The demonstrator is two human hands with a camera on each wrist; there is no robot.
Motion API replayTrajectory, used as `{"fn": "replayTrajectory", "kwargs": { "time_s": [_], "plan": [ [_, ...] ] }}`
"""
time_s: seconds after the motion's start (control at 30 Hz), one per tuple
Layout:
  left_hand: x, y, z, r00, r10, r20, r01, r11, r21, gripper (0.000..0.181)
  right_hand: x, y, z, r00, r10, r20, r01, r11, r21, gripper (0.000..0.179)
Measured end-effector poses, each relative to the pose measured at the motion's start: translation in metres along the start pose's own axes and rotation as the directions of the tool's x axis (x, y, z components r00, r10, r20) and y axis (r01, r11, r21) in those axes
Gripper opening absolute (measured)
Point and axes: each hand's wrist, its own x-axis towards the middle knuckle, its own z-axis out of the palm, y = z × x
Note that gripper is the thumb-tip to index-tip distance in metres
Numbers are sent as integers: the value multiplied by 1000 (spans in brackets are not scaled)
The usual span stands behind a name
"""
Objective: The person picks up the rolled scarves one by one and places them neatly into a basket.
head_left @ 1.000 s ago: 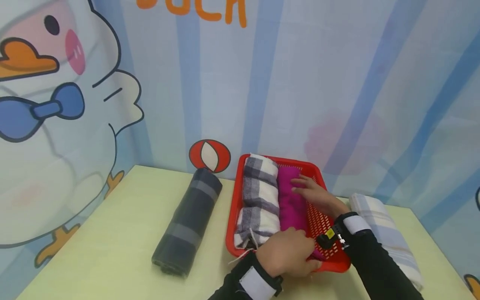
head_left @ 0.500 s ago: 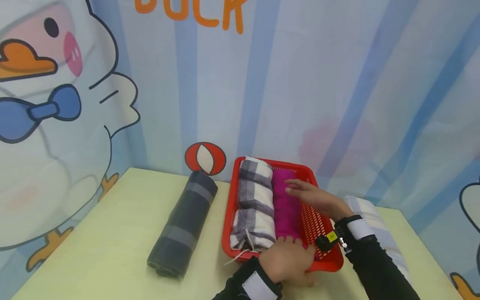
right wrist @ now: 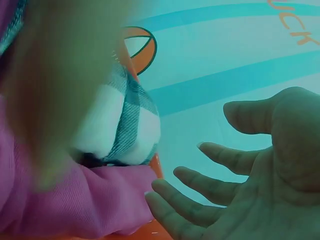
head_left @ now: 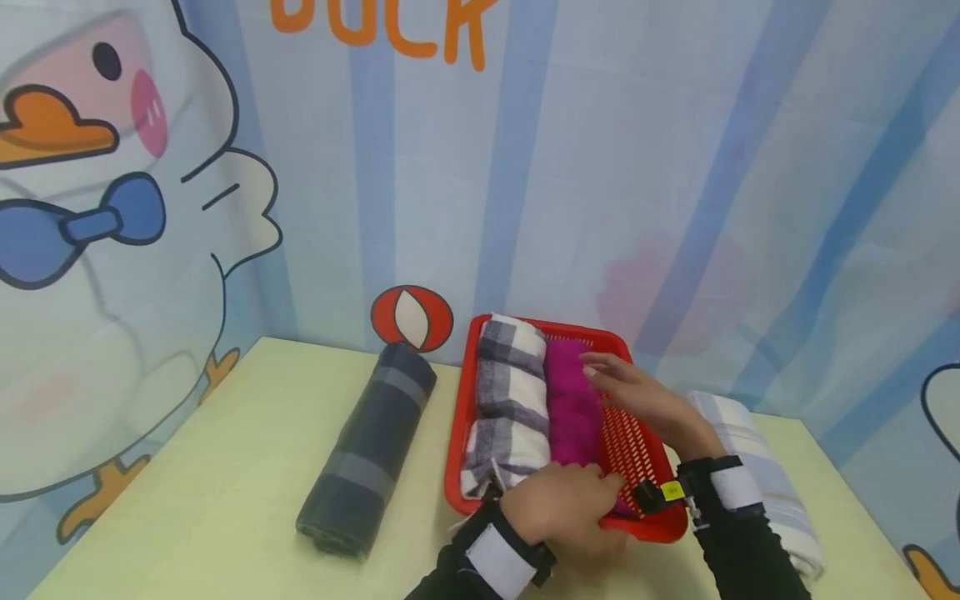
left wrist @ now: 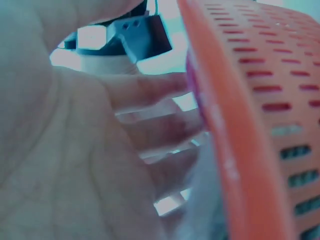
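Note:
A red perforated basket holds two rolled cloths side by side: a white and grey checked roll on the left and a magenta roll beside it. My left hand reaches over the basket's near rim with fingers extended; in the left wrist view its fingertips are right at the magenta cloth behind the rim. Above the right side of the magenta roll hovers my right hand. In the right wrist view, that hand's thumb and fingers are spread, with nothing between them. The magenta roll's near end is partly hidden.
Left of the basket, a dark grey striped roll lies on the pale yellow table. A folded white and light blue cloth lies to the right, partly behind my right arm. A cartoon-printed backdrop stands behind the table.
The head view has shifted slightly, moving everything left in it. My right hand has drawn a little to the right, off the magenta roll. My left hand has moved slightly left at the near rim.

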Motion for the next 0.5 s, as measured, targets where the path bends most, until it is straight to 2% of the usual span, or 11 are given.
{"fn": "replayTrajectory", "kwargs": {
  "time_s": [0.1,0.3,0.5],
  "plan": [
    [-3,-2,-3,998,-6,-60,6,1000,4,58,-3,0,2,999,-35,-25,35,999,-11,64],
    [-11,-3,-12,985,-44,-167,35,998,-55,61,-14,-2,4,991,-88,-100,92,995,41,56],
    [-17,-4,-14,953,-89,-289,55,991,-123,61,-27,0,10,981,-80,-177,101,989,109,58]
  ]
}}
